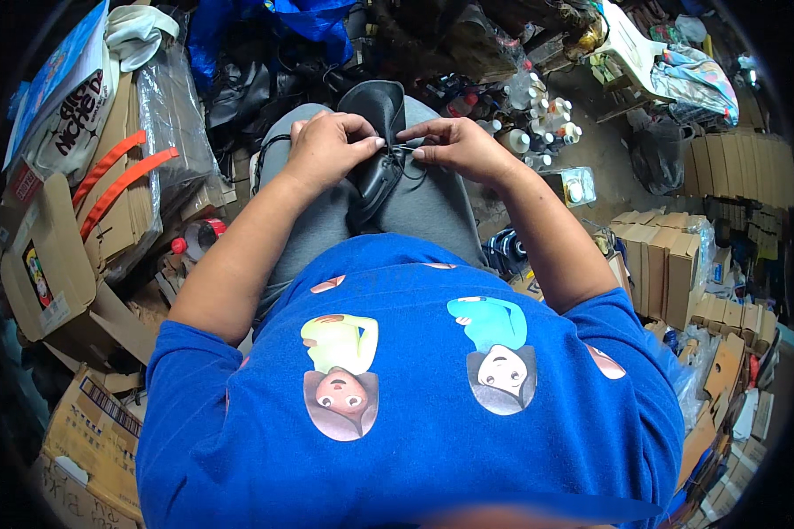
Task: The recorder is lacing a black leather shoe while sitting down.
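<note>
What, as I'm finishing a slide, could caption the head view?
Left hand and right hand work at a black item atop grey trousers.

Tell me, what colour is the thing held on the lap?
Black; the thing shows best in the head view.

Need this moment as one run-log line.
left hand: at black item | right hand: at thin strand | black item: on lap | bottles: ahead right

Arms (238, 251) reach forward; left hand (331, 148) curled, thumb (367, 148) near index finger (355, 125); right hand (469, 152) facing it, thumb and index extended.
</note>
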A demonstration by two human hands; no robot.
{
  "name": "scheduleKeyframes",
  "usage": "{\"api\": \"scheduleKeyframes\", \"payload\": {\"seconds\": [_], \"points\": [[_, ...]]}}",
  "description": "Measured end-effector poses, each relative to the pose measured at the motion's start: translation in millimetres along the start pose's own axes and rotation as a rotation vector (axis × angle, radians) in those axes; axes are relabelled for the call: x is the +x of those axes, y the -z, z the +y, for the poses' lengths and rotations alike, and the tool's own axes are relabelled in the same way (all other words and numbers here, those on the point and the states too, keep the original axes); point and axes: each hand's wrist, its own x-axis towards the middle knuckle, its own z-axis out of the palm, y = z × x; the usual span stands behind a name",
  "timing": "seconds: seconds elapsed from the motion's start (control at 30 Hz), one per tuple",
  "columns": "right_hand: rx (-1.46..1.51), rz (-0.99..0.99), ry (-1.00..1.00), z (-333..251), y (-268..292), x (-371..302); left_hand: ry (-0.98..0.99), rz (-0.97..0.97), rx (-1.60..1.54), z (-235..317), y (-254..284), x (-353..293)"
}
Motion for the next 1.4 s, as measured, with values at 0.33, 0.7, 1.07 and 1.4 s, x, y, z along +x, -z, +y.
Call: {"api": "scheduleKeyframes", "payload": {"seconds": [0.33,0.7,1.07,1.4], "points": [[0.063,-0.018,0.01,-1,-2,-2,-0.101,-0.075,-0.348,-19,6,-9],[-0.032,0.032,-0.005,-1,-5,10,0.052,-0.126,0.029,-6,-6,0],[-0.061,0.006,-0.022,-9,-2,26,-0.091,-0.066,0.059,-4,4,7],[-0.246,0.117,0.294,15,4,5,-0.007,-0.176,0.081,8,18,-1]]}}
